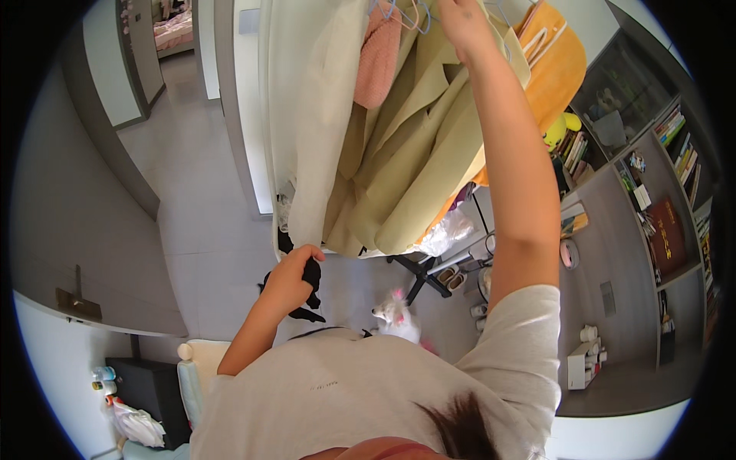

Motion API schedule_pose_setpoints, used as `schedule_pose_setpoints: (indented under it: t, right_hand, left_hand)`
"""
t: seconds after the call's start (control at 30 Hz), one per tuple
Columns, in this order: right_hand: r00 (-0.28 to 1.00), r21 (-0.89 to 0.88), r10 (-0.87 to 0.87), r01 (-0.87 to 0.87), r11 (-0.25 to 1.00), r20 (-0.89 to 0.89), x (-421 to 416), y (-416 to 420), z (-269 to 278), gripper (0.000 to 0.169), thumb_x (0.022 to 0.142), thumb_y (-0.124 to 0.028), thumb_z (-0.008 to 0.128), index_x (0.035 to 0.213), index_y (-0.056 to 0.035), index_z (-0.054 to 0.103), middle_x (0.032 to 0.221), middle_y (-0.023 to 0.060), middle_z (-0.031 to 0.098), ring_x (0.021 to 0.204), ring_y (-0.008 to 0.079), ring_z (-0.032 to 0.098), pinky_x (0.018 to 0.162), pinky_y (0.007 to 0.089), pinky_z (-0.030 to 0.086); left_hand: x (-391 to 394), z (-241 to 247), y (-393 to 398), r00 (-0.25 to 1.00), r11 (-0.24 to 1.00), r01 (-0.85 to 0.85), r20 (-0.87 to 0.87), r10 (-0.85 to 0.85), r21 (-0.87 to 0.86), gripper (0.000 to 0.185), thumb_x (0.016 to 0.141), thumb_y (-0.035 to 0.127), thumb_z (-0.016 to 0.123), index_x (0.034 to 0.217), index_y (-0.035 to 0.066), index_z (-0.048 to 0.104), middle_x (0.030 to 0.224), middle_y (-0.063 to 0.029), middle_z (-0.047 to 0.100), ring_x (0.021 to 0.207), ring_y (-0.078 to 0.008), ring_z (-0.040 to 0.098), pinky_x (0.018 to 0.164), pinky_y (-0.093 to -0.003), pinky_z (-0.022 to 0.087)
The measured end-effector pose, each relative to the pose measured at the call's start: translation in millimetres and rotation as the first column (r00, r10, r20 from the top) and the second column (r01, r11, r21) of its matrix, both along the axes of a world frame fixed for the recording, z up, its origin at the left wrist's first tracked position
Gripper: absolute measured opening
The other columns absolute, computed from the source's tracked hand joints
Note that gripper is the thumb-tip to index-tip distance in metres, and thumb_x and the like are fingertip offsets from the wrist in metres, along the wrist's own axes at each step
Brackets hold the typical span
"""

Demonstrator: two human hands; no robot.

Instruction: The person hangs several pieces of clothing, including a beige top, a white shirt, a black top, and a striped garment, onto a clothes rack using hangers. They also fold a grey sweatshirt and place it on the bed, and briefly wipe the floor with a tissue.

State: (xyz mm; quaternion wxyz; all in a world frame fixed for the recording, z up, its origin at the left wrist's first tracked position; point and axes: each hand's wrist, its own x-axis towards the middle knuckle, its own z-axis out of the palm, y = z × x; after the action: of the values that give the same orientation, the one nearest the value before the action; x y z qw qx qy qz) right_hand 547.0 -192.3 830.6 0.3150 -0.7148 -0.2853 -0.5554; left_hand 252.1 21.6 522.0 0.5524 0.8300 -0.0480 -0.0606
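Before me hang several garments: a khaki coat (402, 161), a pale cream garment (325, 121), a pink fluffy piece (378, 63) and an orange one (555, 63). My right hand (468, 26) is raised to the top of the coat, beside the blue hangers (424, 17); its fingers are cut off by the frame's top edge. Low on the left, my left hand (293, 282) is closed around a black cloth item (312, 279), just below the hem of the pale garment. Parts of the black cloth dangle under that hand.
A small white dog (398, 319) with pink ears is on the floor near my body. Beyond it stand a black star-shaped stand base (422, 276) and shoes (452, 277). Bookshelves (658, 282) line the right; a grey door (86, 201) and a black cabinet (150, 397) are at left.
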Motion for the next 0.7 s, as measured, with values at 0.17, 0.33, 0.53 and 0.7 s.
schedule_pose_setpoints:
  t: [0.17, 0.33, 0.53, 0.7]
  right_hand:
    - [0.597, 0.059, 0.087, -0.066, 0.996, -0.797, 90, 13, 26, 0.02, 0.084, -0.016, 0.053, 0.084, 0.0006, 0.065, 0.075, 0.0186, 0.064, 0.059, 0.0267, 0.06, 0.051, 0.0407, 0.045]
    - [0.527, 0.02, 0.072, -0.105, 0.994, -0.847, 98, 15, 20, 0.018, 0.081, -0.012, 0.056, 0.07, -0.0002, 0.063, 0.058, 0.0122, 0.057, 0.042, 0.0236, 0.049, 0.039, 0.041, 0.038]
    - [0.499, 0.434, 0.486, -0.225, 0.872, -0.718, 106, 28, 4, 0.016, 0.083, -0.009, 0.053, 0.072, 0.0001, 0.06, 0.057, 0.0116, 0.056, 0.042, 0.024, 0.049, 0.039, 0.0394, 0.039]
    - [0.833, 0.377, 0.345, -0.18, 0.909, -0.433, 95, 19, 4, 0.019, 0.086, -0.012, 0.053, 0.079, 0.0023, 0.062, 0.064, 0.0161, 0.061, 0.054, 0.031, 0.059, 0.053, 0.0434, 0.048]
  left_hand:
    - [-18, -13, 15, 0.995, 0.995, -0.1, 0.022, 0.1, -0.001, 0.042, 0.071, -0.015, 0.047, 0.105, 0.006, 0.058, 0.109, -0.0123, 0.056, 0.097, -0.0263, 0.056, 0.085, -0.0321, 0.046]
    - [-29, -19, 22, 0.984, 0.984, -0.164, -0.063, 0.168, 0.07, 0.048, 0.066, -0.014, 0.046, 0.106, 0.009, 0.058, 0.11, -0.0135, 0.055, 0.102, -0.0335, 0.054, 0.088, -0.0373, 0.045]
    - [-29, -26, 14, 0.972, 0.949, -0.226, -0.021, 0.236, 0.22, 0.038, 0.066, -0.011, 0.047, 0.098, 0.008, 0.056, 0.104, -0.0146, 0.052, 0.098, -0.0372, 0.053, 0.085, -0.0389, 0.045]
    - [-26, -49, 17, 0.99, 0.972, -0.137, 0.004, 0.139, 0.193, 0.033, 0.066, -0.01, 0.045, 0.094, 0.005, 0.056, 0.1, -0.0142, 0.053, 0.093, -0.0335, 0.052, 0.083, -0.0362, 0.044]
